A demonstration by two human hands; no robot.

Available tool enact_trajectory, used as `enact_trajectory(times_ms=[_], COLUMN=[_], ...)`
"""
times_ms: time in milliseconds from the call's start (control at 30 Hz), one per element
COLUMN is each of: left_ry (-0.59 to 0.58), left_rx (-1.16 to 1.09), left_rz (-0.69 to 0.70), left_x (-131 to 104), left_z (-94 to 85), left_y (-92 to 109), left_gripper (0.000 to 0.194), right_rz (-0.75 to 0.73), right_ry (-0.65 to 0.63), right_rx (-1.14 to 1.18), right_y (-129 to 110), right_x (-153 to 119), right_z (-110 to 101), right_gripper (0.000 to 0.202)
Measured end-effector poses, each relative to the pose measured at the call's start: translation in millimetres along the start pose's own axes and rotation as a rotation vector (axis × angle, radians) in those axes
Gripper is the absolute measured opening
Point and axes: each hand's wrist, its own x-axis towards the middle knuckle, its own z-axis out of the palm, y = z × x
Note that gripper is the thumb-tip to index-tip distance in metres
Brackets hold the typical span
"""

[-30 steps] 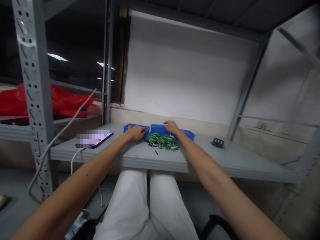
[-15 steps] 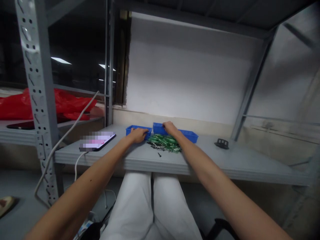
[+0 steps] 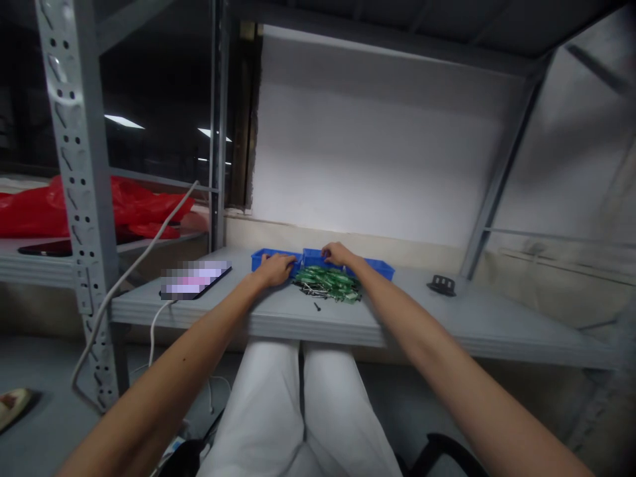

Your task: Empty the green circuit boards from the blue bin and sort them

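Note:
Three blue bins stand in a row on the grey shelf [image 3: 432, 318]. My left hand [image 3: 277, 269] rests on the front right part of the left bin [image 3: 263, 255], fingers bent around its rim. Above the front of the middle bin [image 3: 313, 255] is my right hand [image 3: 339, 254], its fingertips pinched; whatever they hold is too small to make out. The right bin [image 3: 378, 267] is partly behind my right forearm. Between my hands lies a pile of green items with dark and silvery screws [image 3: 330, 283]. One dark screw [image 3: 317, 307] lies in front of it.
A phone [image 3: 193, 281] with a white cable lies at the left. A black slotted piece [image 3: 442, 285] sits at the right. A metal post [image 3: 79, 199] and a red bag [image 3: 134, 205] are farther left. The shelf's front edge is above my knees.
My right hand has shifted very slightly, staying over the middle bin. The left hand remains at the left bin, and the view has moved a little.

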Motion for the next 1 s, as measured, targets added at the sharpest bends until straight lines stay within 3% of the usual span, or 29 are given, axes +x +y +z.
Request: enact_trajectory(times_ms=[200,633,1000], left_ry=[-0.027,-0.089,-0.156], left_rx=[0.05,0.09,0.07], left_rz=[-0.012,-0.077,-0.087], left_x=[1.9,15.9,24.8], left_z=[-3.1,-4.5,-3.1], left_y=[7.2,15.8,8.9], left_gripper=[0.039,0.041,0.042], right_rz=[-0.015,-0.019,-0.039], right_ry=[0.006,0.002,-0.007], right_rx=[0.033,0.088,0.176], right_y=[-9.7,-5.5,-3.0], right_x=[-8.3,-10.5,-16.8], right_z=[-6.6,-5.9,-7.2], right_gripper=[0.028,0.028,0.028])
